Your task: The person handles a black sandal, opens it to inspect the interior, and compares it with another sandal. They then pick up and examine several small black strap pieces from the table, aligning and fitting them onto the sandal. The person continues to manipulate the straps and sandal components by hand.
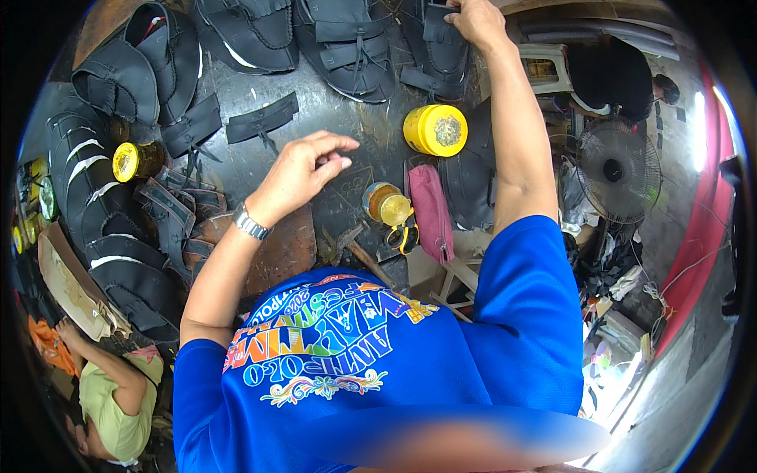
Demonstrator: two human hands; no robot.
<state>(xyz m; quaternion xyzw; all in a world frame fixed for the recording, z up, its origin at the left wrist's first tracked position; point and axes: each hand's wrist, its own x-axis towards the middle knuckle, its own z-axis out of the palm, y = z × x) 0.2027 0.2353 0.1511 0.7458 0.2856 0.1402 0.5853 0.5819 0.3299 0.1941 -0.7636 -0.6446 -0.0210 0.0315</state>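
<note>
Under the right fingertips (456, 9), at the far edge of the dark worktable (331, 110): a black sandal upper (436, 47), pinched at its top strap by the right hand (475, 20), fingers curled and pressed together on the leather. Nearer in, left hand (303, 167) hovering empty above the table, fingers loosely curled and slightly spread, thumb apart, touching nothing; wristwatch (251, 224) on that wrist. Just beyond the left fingertips, a loose black strap piece (262, 118); to their right, a yellow-lidded tin (435, 130), a small glue jar (387, 203) and a pink pouch (430, 211). Farther left, more black uppers (142, 67) laid out in rows. Seemingly partway: many uppers cut and lined up, straps still loose, none visibly finished.
</note>
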